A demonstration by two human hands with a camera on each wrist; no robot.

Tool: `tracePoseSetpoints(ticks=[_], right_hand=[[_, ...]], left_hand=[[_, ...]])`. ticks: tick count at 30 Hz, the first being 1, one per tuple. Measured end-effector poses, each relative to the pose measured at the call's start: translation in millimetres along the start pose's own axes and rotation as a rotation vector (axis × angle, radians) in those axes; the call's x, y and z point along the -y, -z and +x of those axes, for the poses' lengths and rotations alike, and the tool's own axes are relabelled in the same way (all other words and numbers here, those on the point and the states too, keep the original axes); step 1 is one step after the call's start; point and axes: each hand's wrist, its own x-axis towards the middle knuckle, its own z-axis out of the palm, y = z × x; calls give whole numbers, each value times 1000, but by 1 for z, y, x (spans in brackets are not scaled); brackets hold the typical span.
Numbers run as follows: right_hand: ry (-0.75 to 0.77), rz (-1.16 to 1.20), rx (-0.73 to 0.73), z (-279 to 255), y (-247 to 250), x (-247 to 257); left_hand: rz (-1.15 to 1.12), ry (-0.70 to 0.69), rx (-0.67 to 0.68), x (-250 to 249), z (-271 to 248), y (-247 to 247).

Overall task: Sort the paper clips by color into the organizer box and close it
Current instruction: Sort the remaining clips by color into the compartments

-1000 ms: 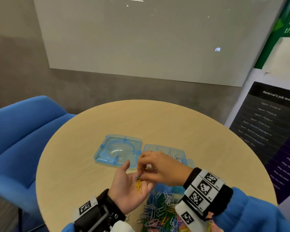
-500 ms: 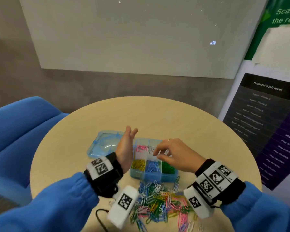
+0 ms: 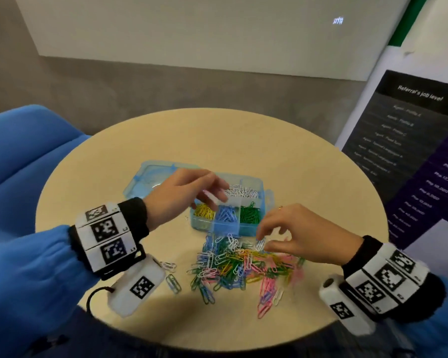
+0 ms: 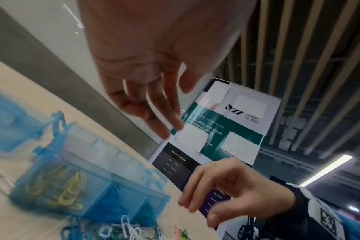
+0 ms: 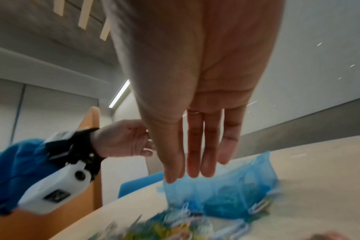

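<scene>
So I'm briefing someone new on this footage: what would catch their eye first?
Probably the bright heap of mixed paper clips at the near middle of the round table. Just behind it sits the open blue organizer box, with yellow, blue, green and white clips already sorted into compartments. The left hand hangs over the box while the right hand reaches its fingers down to the heap.

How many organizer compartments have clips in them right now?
4 visible: yellow clips front left, blue clips front middle, green clips front right, white clips back right. The left hand hides the other back compartments.
</scene>
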Motion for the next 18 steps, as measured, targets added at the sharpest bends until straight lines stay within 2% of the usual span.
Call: tracePoseSetpoints(ticks=[2,5,7,8,13,18], right_hand=[[9,-76,55,7,-10,8],[36,-175,114,23,-17,18],[80,-201,186,34,-22,25],[107,-213,221,39,-24,30],[196,-306,322,65,-32,48],[241,-319,353,78,-36,53]], left_hand=[[203,48,87,2,-11,-1],[713,164,274,9,-25,-5],[940,216,300,14,-36,-12],[951,219,317,16,-42,-15],[683,218,490,22,-67,-38],[651,118,463,34,-73,-48]])
